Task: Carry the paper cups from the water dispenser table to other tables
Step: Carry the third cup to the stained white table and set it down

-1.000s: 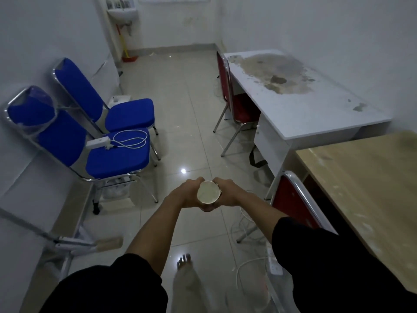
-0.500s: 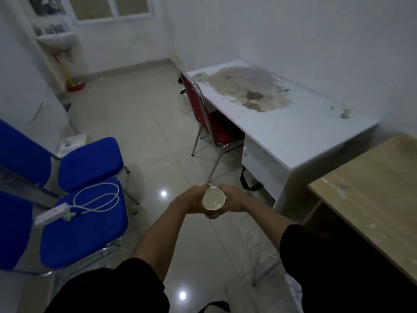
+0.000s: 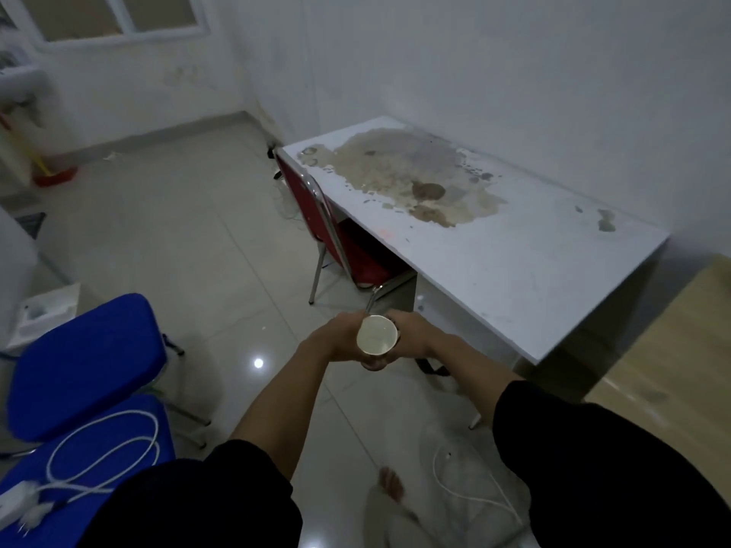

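Observation:
A white paper cup [image 3: 377, 335] stands upright between both my hands, its round mouth facing up at me. My left hand [image 3: 331, 340] wraps its left side and my right hand [image 3: 415, 337] wraps its right side. I hold it above the tiled floor, just short of the near left edge of a white table [image 3: 526, 267] whose top has a large brown stained patch. The cup's lower part is hidden by my fingers.
A red chair [image 3: 336, 239] is pushed under the white table's left side. Two blue chairs [image 3: 87, 361] stand at the left, the nearer one carrying a white cable and adapter. A wooden table [image 3: 672, 350] sits at the right. Cables lie on the floor near my foot.
The view has swung right and forward: the white table is closer and more central, the blue chairs have slid to the left. Both hands keep the same grip on the cup.

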